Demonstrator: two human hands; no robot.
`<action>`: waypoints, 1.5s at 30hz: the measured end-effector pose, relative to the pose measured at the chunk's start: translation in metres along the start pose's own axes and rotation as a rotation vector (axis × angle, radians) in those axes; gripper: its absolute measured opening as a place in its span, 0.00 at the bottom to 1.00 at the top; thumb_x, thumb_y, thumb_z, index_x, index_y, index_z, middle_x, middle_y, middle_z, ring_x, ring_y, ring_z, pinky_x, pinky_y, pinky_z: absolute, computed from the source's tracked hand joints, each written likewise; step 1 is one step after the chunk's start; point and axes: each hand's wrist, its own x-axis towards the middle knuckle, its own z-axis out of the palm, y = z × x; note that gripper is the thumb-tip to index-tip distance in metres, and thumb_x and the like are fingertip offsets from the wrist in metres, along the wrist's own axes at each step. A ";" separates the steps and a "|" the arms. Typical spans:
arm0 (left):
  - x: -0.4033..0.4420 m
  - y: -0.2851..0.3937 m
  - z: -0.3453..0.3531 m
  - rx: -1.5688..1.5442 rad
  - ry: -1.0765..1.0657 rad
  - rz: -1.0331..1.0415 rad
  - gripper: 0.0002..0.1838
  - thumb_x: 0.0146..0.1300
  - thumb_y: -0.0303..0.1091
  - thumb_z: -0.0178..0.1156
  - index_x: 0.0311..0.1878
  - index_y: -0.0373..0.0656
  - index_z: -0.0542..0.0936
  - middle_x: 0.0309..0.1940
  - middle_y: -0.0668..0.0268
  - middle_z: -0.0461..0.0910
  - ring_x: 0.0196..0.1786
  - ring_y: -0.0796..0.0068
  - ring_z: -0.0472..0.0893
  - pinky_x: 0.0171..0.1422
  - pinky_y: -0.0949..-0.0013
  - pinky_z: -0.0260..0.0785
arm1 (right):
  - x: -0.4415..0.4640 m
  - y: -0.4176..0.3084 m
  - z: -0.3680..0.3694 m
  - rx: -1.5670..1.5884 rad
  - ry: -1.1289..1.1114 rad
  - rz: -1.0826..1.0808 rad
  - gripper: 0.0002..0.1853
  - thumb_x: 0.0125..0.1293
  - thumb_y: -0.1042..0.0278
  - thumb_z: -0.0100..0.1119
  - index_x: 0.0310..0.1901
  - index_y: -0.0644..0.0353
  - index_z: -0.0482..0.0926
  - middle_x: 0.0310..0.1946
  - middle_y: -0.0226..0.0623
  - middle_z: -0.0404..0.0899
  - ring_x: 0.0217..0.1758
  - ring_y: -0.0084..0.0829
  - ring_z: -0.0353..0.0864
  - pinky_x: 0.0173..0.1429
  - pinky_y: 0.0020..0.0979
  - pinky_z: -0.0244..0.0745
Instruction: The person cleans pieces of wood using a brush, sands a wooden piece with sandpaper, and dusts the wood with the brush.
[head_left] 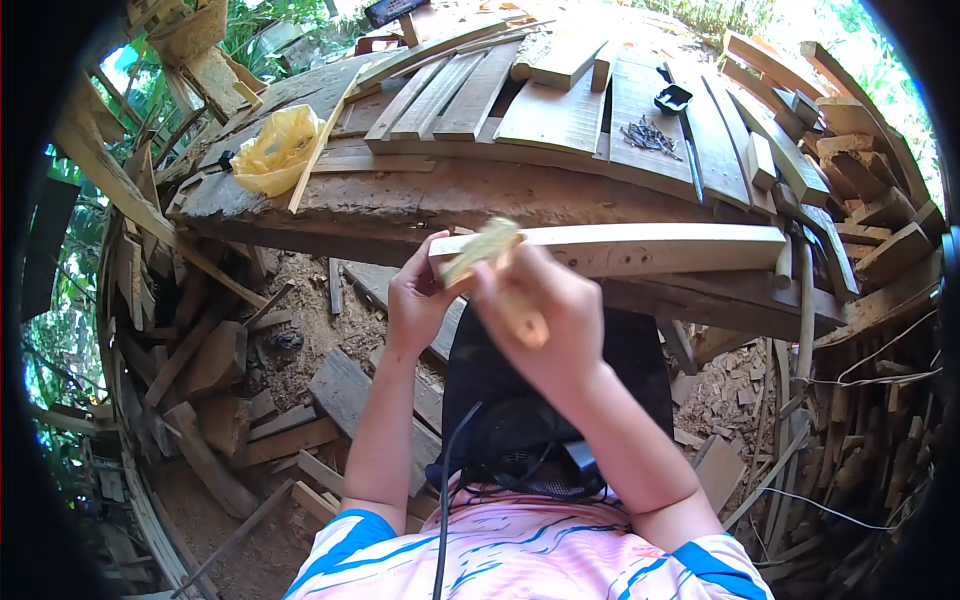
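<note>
A long pale wooden piece (650, 250) lies across the near edge of the workbench, its left end in my left hand (418, 300), whose fingers wrap round it. My right hand (550, 310) is closed on a small wooden tool (485, 250) with a light-coloured head, smeared by motion. The tool's head is over the left end of the long piece; whether the two touch is unclear. The tool's rounded wooden end (522, 318) shows below my right fingers.
The workbench (450, 200) holds several boards (560, 110), a pile of nails (650, 137), a black box (672, 98), a yellow plastic bag (277, 150) and a thin wood strip (325, 140). Wood scraps (225, 360) cover the ground; a hammer (820, 235) lies at the right.
</note>
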 end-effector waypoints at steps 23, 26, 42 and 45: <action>-0.029 0.016 -0.002 0.250 0.193 0.161 0.29 0.63 0.18 0.74 0.67 0.36 0.79 0.54 0.68 0.83 0.55 0.78 0.81 0.60 0.72 0.75 | -0.010 0.017 -0.076 0.045 0.032 0.122 0.11 0.69 0.74 0.67 0.31 0.62 0.75 0.23 0.42 0.77 0.23 0.33 0.78 0.31 0.33 0.73; -0.035 0.031 -0.003 0.289 0.171 0.161 0.29 0.63 0.19 0.75 0.67 0.35 0.79 0.53 0.67 0.83 0.55 0.78 0.81 0.60 0.72 0.76 | -0.012 0.036 -0.094 0.122 0.031 0.152 0.12 0.68 0.75 0.66 0.28 0.61 0.74 0.23 0.41 0.78 0.23 0.25 0.76 0.30 0.31 0.72; -0.052 0.036 -0.037 0.466 0.141 0.164 0.25 0.64 0.24 0.76 0.64 0.34 0.80 0.51 0.66 0.84 0.54 0.79 0.81 0.60 0.72 0.74 | -0.037 0.140 -0.220 -0.076 0.562 0.494 0.10 0.76 0.70 0.64 0.35 0.59 0.75 0.24 0.31 0.82 0.24 0.17 0.82 0.25 0.22 0.74; -0.056 0.033 -0.050 0.420 0.123 0.136 0.26 0.65 0.25 0.75 0.65 0.32 0.79 0.53 0.66 0.84 0.55 0.77 0.81 0.62 0.71 0.73 | -0.045 0.147 -0.228 -0.200 0.587 0.527 0.09 0.76 0.70 0.63 0.37 0.59 0.75 0.24 0.30 0.82 0.24 0.17 0.82 0.26 0.22 0.75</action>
